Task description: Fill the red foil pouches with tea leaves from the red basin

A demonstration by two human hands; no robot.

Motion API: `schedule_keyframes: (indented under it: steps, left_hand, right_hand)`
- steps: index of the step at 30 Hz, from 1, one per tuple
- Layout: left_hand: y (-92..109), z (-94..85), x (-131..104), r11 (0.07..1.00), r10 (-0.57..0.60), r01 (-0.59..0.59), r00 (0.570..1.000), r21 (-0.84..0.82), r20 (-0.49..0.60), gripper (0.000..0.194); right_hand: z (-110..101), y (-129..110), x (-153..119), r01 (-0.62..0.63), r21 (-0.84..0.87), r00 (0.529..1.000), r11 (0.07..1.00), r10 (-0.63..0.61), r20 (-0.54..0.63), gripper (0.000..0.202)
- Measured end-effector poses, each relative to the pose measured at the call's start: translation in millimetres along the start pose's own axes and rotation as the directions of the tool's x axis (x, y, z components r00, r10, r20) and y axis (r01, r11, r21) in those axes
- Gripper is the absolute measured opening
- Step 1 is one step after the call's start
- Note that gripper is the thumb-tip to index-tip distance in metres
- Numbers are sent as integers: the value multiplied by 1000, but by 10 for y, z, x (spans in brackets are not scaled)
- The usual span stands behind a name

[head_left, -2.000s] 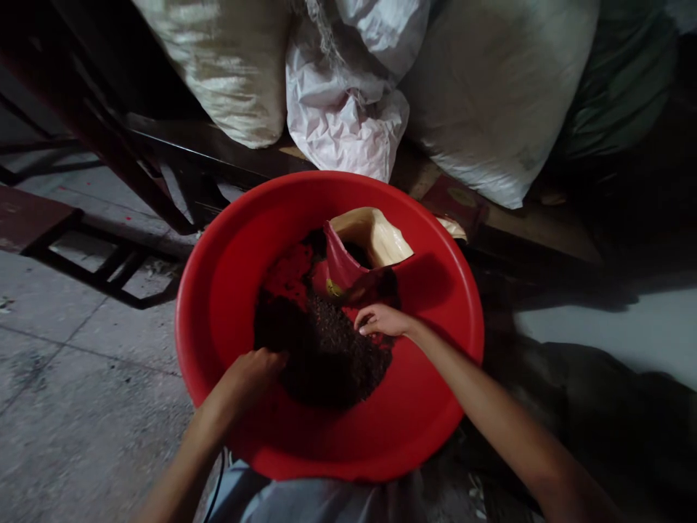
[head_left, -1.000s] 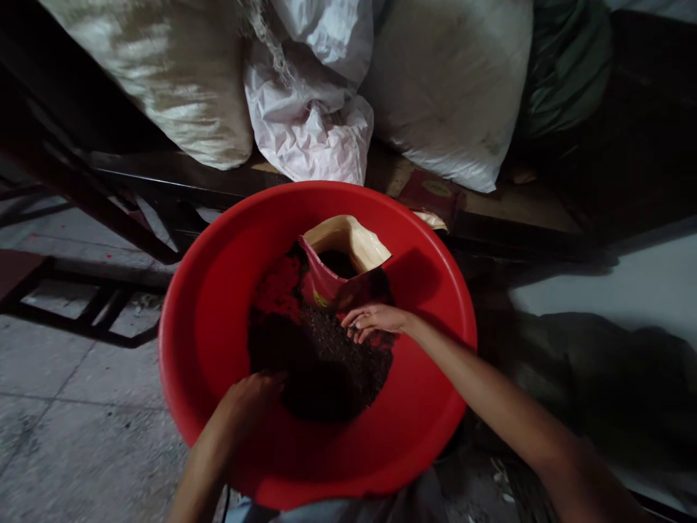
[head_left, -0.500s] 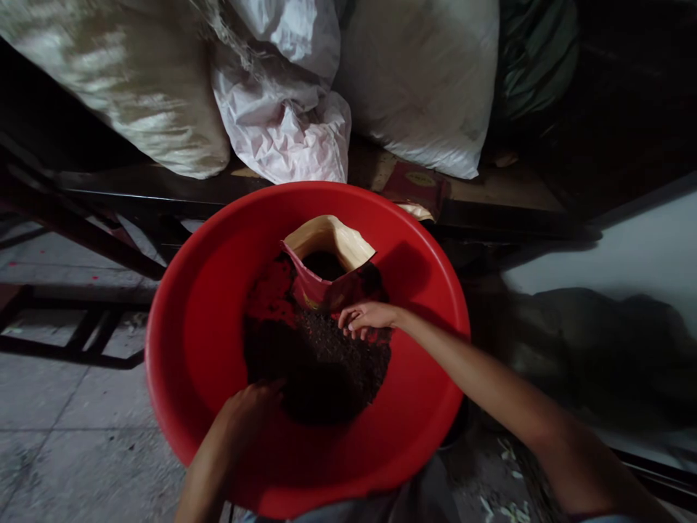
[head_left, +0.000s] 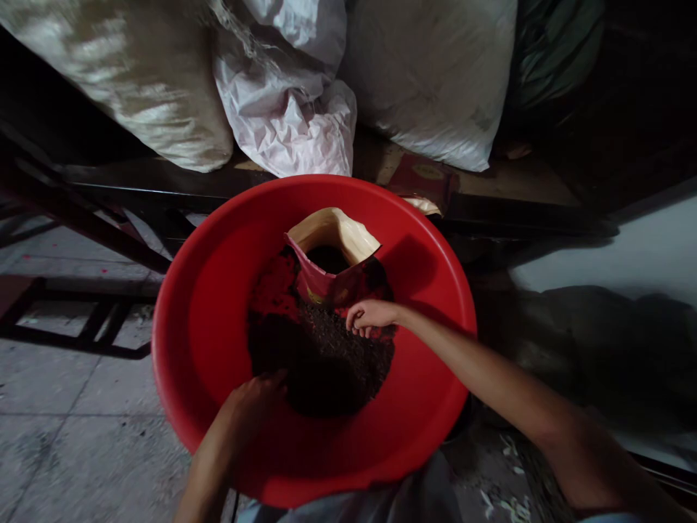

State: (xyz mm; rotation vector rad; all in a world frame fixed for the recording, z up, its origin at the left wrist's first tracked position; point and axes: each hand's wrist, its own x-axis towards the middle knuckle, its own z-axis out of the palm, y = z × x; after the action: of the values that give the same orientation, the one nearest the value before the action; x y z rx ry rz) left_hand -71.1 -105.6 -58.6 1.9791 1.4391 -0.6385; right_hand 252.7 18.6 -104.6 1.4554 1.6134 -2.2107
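Note:
A large red basin (head_left: 218,247) holds dark loose material (head_left: 332,363) on its bottom. An opened red packet (head_left: 327,285) with a pale inner lining stands upright in it toward the far side, dark contents inside. My right hand (head_left: 371,317) is just in front of the packet, over the loose material, its fingers curled together; what they hold, if anything, is too small to tell. At the near left edge of the dark material is my left hand (head_left: 255,402), in shadow, its fingertips hard to make out.
Behind the basin, a dark bench (head_left: 179,183) bears a pale sack (head_left: 163,94), a crumpled white bag (head_left: 294,116), another full sack (head_left: 430,80) and a flat red packet (head_left: 422,178). A dark metal frame (head_left: 81,341) stands at the left.
The view has shifted slightly, so the basin and packet appear a little further right and higher. Both hands keep nearly the same places relative to the basin.

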Motion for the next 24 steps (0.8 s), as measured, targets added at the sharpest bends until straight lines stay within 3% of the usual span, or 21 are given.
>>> schedule_keyframes:
  steps: [17,24]
  left_hand:
    - [38,-60,-14,999,-22,23,999,-34,30,50]
    - [80,-104,-45,1000,-29,29,999,5,22,50]
  right_hand:
    - [42,-66,-71,-55,-145,998,988,54,-10,22]
    - [52,-116,-107,-72,-329,997,942,64,-37,10]
